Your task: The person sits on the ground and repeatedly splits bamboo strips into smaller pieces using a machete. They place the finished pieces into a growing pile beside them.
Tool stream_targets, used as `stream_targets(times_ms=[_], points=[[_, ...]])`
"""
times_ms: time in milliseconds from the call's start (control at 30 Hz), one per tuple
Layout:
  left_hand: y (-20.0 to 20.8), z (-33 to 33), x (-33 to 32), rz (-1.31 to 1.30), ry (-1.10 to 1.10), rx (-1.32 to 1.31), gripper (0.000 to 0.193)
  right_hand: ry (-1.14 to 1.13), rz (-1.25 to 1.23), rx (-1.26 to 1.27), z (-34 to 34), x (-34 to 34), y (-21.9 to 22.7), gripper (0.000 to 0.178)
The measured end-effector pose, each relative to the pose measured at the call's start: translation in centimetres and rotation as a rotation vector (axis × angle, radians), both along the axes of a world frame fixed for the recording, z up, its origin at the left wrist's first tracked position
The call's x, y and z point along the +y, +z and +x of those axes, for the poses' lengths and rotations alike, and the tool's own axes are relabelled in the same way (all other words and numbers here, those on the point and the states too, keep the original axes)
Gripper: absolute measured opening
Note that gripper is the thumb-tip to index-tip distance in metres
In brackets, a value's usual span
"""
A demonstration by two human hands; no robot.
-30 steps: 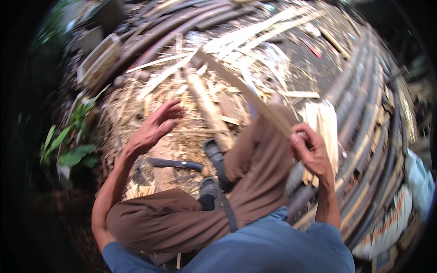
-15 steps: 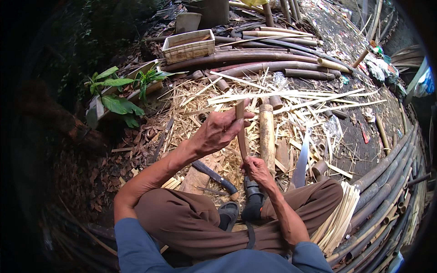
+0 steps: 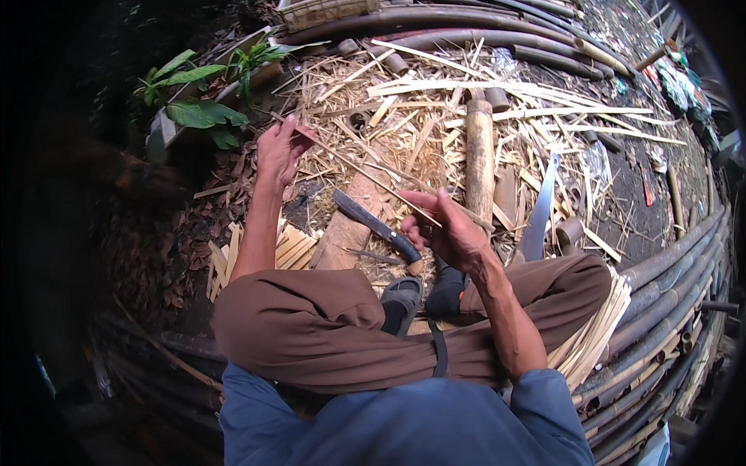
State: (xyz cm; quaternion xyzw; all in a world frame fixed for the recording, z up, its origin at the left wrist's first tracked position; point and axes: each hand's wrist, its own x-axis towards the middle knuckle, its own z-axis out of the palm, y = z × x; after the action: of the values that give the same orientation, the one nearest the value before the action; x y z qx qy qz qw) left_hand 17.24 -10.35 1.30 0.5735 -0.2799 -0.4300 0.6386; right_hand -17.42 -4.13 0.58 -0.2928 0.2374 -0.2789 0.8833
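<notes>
Strip between hands; knife across board; log, saw, poles rightward; plant left.

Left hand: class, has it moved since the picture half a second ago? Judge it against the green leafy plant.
Yes: the left hand has moved leftward, so the gap between it and the green leafy plant is now clearly narrower.

L hand: far L, fingers curled. R hand: nearer, R of ctr, thumb raised, fingers partly bent. L forearm extends far; R forearm angled far-L.
</notes>
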Motion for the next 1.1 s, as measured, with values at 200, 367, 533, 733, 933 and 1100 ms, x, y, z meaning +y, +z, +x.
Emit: stream_targets(times_ms=[200, 367, 533, 733, 933, 1100], points=[[-9.9, 1.4, 2.4, 0.184, 0.123, 0.311, 0.030, -0.014, -0.181, -0.101, 1.4, 0.5, 0.7, 0.065], [-15.5, 1.7, 4.5, 0.186, 0.130, 0.518, 0.024, -0.050, -0.532, 0.169, 3.3, 1.0, 0.3, 0.048], [-16.3, -0.8, 5.2, 0.293, 0.117, 0.542, 0.022, -0.136, -0.681, 0.370, 3.6, 1.0, 0.5, 0.038], [-17.5, -1.3, 6.2, 0.340, 0.014, 0.592, 0.030, -0.235, -0.754, 0.432, 3.7, 1.3, 0.2, 0.035], [-17.7, -0.4, 5.6, 0.297, 0.069, 0.673, 0.019, -0.302, -0.873, 0.561, 3.6, 1.0, -0.7, 0.032], [-10.5, 2.2, 4.6, -0.051, 0.234, 0.322, 0.027, -0.283, -0.965, 1.004, 2.6, -0.2, -10.7, 0.036]])
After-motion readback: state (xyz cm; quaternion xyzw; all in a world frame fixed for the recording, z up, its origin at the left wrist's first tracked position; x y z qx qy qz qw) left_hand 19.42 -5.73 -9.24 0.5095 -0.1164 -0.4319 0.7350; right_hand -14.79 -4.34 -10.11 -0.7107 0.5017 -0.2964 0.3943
